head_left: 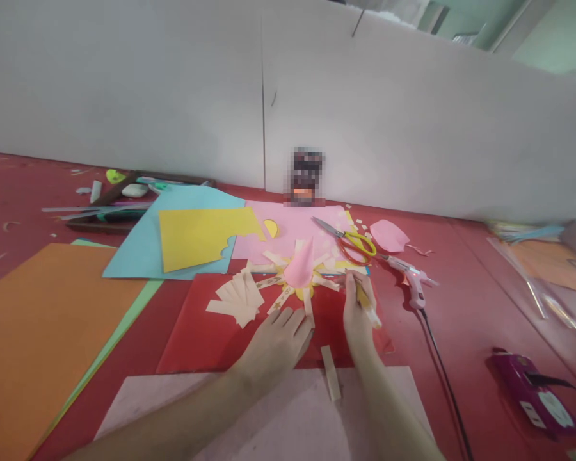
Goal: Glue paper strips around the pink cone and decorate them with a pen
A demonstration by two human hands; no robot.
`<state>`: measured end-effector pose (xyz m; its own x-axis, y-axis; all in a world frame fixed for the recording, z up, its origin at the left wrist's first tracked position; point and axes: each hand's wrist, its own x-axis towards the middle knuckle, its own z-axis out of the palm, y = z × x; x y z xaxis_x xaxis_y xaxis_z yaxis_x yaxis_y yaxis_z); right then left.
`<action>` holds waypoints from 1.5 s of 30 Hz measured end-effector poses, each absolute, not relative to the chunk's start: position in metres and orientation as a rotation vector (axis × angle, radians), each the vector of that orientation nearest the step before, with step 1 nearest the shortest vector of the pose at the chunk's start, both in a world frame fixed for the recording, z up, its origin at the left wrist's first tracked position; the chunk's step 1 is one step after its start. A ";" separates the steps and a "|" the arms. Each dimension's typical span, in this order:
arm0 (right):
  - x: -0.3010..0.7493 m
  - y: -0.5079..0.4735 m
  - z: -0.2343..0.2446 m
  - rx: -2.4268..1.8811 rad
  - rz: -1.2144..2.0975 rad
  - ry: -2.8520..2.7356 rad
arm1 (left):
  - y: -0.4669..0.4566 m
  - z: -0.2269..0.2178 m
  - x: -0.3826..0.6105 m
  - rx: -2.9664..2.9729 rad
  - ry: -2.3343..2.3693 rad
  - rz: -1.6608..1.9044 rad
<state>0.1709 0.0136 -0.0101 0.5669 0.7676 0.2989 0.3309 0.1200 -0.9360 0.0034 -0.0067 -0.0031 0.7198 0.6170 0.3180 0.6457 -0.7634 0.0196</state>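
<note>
A pink paper cone [300, 266] stands in the middle of a flower-like craft with yellow rounded petals [304, 293]. Cream paper strips [281, 299] radiate from it, some bearing small brown drawings. My left hand [285, 336] lies flat in front of the craft, its fingertips at a cream strip [308, 306] that points toward me. In my right hand [358, 314] is a yellow pen [363, 298], gripped to the right of the cone; its tip is hard to make out. Fanned blank cream strips [235, 298] lie left of the craft, and one loose strip [331, 372] lies between my forearms.
Red-and-yellow-handled scissors [348, 241] and a pink glue gun [413, 282] with a black cord lie to the right. A purple power strip [532, 390] sits at lower right. Yellow paper [201, 234], blue paper [129, 256] and orange sheets [43, 326] spread leftward. A white partition [148, 89] stands behind.
</note>
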 end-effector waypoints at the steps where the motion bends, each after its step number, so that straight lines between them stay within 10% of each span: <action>1: 0.171 0.013 -0.010 -1.473 0.383 -1.006 | -0.006 -0.003 0.003 -2.821 -1.047 -0.485; 45: 0.154 0.012 -0.010 -1.404 0.875 -1.135 | -0.005 -0.003 0.004 -2.836 -1.110 -0.474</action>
